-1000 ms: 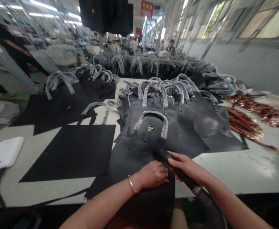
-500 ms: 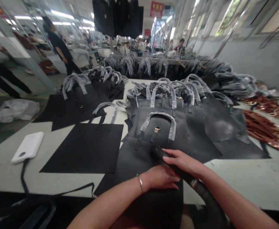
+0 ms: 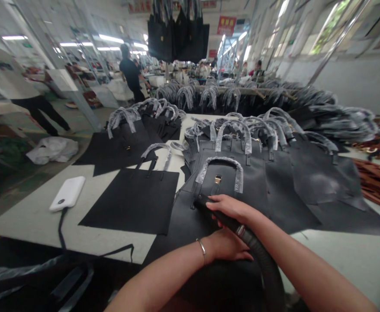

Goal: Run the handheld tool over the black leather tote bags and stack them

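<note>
In front of me a black handbag (image 3: 181, 216) lies flat, its handle (image 3: 220, 161) wrapped in clear plastic and a gold buckle (image 3: 218, 178) on its strap. My right hand (image 3: 230, 208) is closed around a black nozzle (image 3: 217, 216) joined to a thick ribbed hose (image 3: 266, 264). The nozzle's tip is over the bag just below the left foot of the handle. Beneath the nozzle, my left hand (image 3: 227, 248) rests on the bag with fingers stretched out. A bracelet circles that wrist.
Another black bag (image 3: 133, 199) lies to the left, near a white power bank (image 3: 67, 193) with a dark cable. Stacked bags (image 3: 251, 169) spread behind and right. Brown straps (image 3: 376, 184) lie at the far right. Several people are in the background, including a person in dark clothes (image 3: 131, 71).
My right hand has moved the nozzle leftward across the bag, toward the handle's left foot. My left hand stays on the bag. The view has turned left, and the dark-clothed person has walked right.
</note>
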`<state>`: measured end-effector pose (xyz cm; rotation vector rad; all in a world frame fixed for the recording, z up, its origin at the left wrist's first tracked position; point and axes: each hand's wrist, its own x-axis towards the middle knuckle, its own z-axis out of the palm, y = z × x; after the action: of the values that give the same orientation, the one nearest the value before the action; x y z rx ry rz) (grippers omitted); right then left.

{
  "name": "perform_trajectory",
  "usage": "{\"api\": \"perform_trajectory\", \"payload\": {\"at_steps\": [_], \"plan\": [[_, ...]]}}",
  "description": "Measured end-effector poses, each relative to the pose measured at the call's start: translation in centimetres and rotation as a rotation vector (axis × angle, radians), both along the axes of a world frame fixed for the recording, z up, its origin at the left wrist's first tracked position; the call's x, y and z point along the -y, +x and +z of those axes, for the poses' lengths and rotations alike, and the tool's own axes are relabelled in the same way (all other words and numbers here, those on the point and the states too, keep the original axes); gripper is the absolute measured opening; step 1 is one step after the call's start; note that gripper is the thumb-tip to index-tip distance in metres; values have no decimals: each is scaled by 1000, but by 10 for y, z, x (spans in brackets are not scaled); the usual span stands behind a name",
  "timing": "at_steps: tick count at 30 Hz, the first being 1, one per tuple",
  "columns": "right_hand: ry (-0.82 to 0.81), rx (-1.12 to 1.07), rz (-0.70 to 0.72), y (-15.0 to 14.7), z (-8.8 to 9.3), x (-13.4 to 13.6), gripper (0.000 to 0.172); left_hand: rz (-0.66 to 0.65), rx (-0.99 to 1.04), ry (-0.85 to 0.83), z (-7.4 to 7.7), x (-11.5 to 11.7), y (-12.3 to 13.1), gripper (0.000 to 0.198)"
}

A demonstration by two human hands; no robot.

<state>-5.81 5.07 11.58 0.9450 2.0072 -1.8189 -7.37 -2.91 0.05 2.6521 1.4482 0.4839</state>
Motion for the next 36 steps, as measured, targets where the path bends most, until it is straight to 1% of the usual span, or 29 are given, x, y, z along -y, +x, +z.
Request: {"api": "perform_trajectory", "payload": {"at_steps": [3,6,8,10,13,14,16,18,19,21,23,25,27,28,31,33,36], "plan": [[-44,-15,18,-13,1,-1,48,-22,-2,15,6,-1,-1,41],[-47,-26,27,-18,0,0,51,-11,19,49,7,0,-2,42],[-43,-24,36,-15,0,0,51,-21,31,70,6,-1,-2,42],[-43,-17,52,-9,-1,0,48,-26,21,83,5,-1,-2,43],[-29,-19,73,-7,-3,2,41,20,-12,83,3,-4,-1,44],[-11,-29,68,-10,-5,4,41,37,-26,76,1,-5,-1,44],[50,-63,38,-16,-5,9,48,46,-54,66,-4,-8,-1,41],[114,-107,0,-20,1,13,56,31,-48,87,-10,-12,0,39],[137,-130,-17,-20,6,14,59,29,-22,107,-13,-14,0,39],[164,-178,-50,-10,22,13,60,75,54,134,-17,-21,1,39],[192,-231,-111,10,41,8,63,138,101,130,-18,-28,0,37],[215,-245,-193,37,57,2,69,147,106,115,-14,-36,-2,32],[228,-220,-273,69,68,-3,76,124,99,99,-8,-44,-6,29],[232,-200,-316,87,70,-4,79,136,99,87,-5,-47,-7,27],[220,-154,-486,143,66,-1,82,244,114,35,1,-56,-10,23],[186,-121,-612,182,58,7,79,320,144,-11,1,-61,-6,23],[107,-13,-762,237,40,28,78,446,155,-100,-3,-59,10,31]]}}
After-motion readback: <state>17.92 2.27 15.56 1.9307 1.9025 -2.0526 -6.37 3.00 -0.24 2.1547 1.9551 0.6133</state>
